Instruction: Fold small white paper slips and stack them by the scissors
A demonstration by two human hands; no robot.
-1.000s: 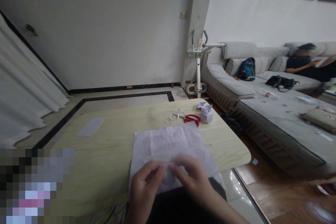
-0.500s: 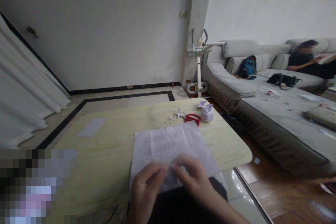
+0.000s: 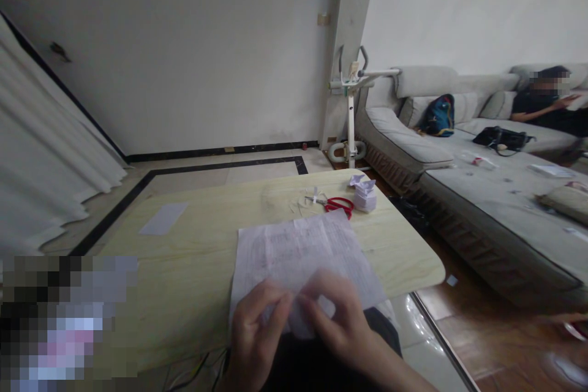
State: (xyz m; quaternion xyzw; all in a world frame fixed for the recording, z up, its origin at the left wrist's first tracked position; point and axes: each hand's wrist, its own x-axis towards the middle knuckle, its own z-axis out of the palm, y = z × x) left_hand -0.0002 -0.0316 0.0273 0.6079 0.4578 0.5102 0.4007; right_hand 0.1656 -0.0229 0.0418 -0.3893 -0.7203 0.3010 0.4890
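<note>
A creased, printed sheet of paper (image 3: 298, 245) lies over the near edge of the table, under my hands. My left hand (image 3: 261, 327) is closed in a pinch, thumb against forefinger. Close beside it, my right hand (image 3: 337, 312) is pinched too, its fingertips almost meeting the left ones. Whatever is between the fingertips is too small and blurred to name. Past the sheet's far edge lie red-handled scissors (image 3: 339, 205), with thin pale strips (image 3: 297, 207) beside their blades. A folded paper shape (image 3: 365, 198) stands to the right of the scissors.
A pale wood-grain table (image 3: 197, 269) carries a blank paper slip (image 3: 164, 218) at its left. Right of it stand a grey sofa (image 3: 496, 208) with bags and a seated person (image 3: 537, 104), and a white exercise machine (image 3: 351, 110). A blurred-out patch covers the lower left corner.
The view has shifted slightly, so the room sits a little further right. Both hands stay pinched close together over the sheet; the right fingers have moved slightly.
</note>
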